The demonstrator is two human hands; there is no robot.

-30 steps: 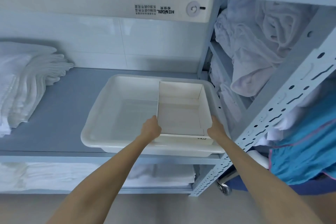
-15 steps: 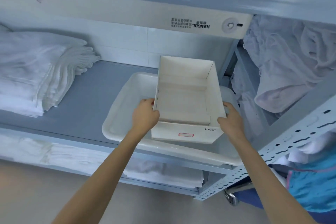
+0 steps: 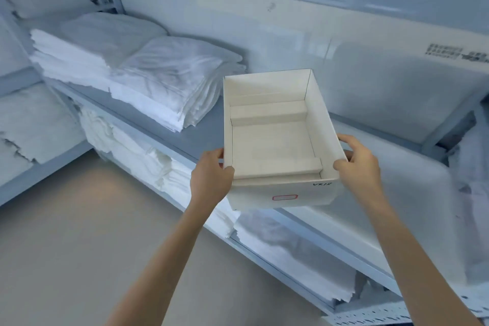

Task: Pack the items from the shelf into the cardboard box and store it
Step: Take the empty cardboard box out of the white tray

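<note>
Linen storeroom, metal shelving, stacks of folded white towels

White cardboard box (red-outlined label on front), white folded towels, grey-blue shelf, beige floor

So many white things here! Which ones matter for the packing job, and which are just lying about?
In the job: cardboard box, empty, gripped by the left hand and right hand; folded cloths on the shelf, likely to be packed.
Just lying about, it seems: white tray at right, blurred; linen piles on the level below.
</note>
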